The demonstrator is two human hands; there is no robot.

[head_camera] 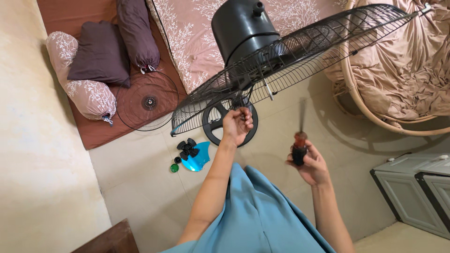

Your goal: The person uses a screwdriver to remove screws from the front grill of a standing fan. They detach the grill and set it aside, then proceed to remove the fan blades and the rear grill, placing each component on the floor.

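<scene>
Head view shows my left hand (236,125) pinching the lower rim of the rear fan guard (290,61), tilted above the floor, while my right hand (311,166) grips a screwdriver (300,140) upright; I judge dismantling underway, tip alignment next.

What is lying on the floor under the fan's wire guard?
Under the wire guard sits the round black fan base, partly covered by the left hand. The stand's pole is hidden.

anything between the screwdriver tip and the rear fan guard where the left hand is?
Nothing visible. The right hand holds the screwdriver upright, right of the left hand, which touches the rear fan guard near its lower hub. Only open air separates them; the blurred tip sits below the wires.
</scene>
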